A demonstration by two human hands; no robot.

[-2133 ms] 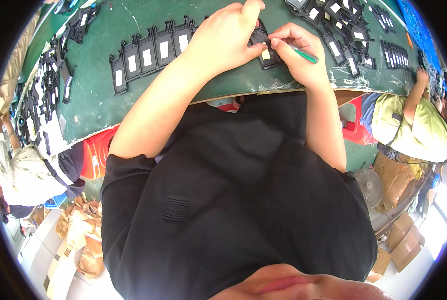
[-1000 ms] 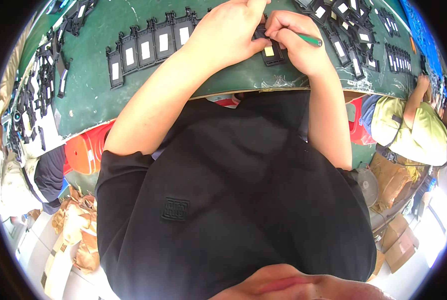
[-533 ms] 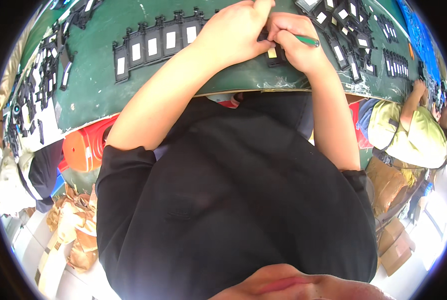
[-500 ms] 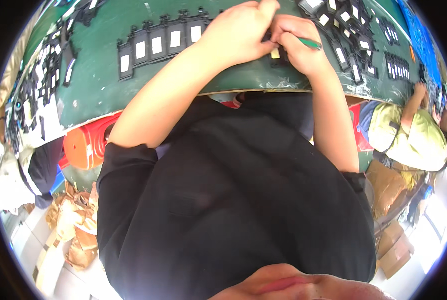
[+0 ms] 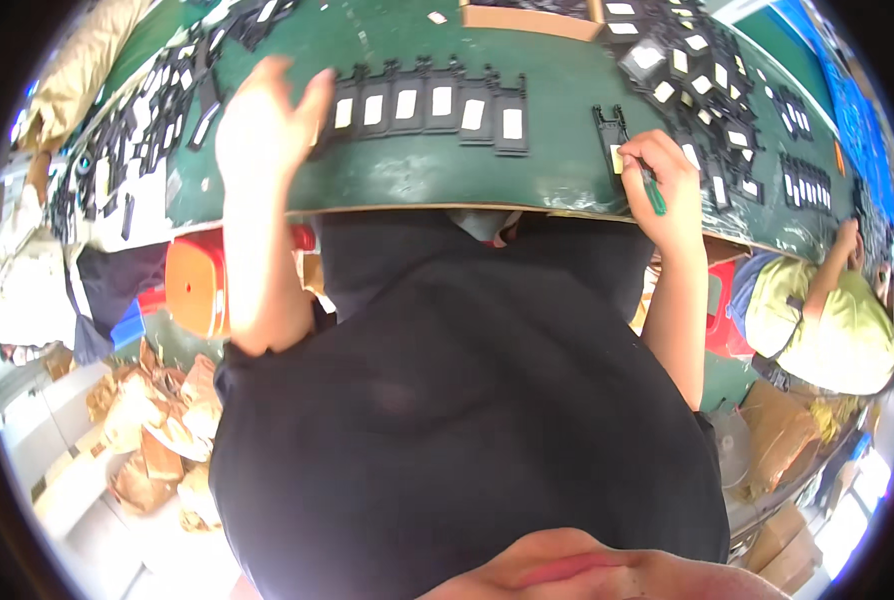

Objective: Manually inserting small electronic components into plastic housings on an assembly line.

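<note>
A row of flat black plastic parts (image 5: 407, 105) with white labels lies across the table in front of me. At its left end is my left hand (image 5: 267, 125), blurred, with thumb and fingers apart. It holds nothing that I can see; part of the leftmost piece is hidden behind it. Farther right, my right hand (image 5: 662, 170) is closed round a slim tool with a green handle (image 5: 655, 197); its tip is hard to make out. Beside those fingers lies a single black part (image 5: 607, 130) with a yellowish label and two prongs at its far end.
Heaps of similar black parts lie at the right (image 5: 702, 75) and left (image 5: 162, 110) of the green table (image 5: 417, 180). A cardboard box (image 5: 532, 22) stands at the far edge. An orange stool (image 5: 195, 285) is below left. A person in yellow-green (image 5: 832, 335) works at right.
My left hand has moved away from the right hand to the left end of the row. My right hand still holds the green-handled tool, now farther right and lower in view.
</note>
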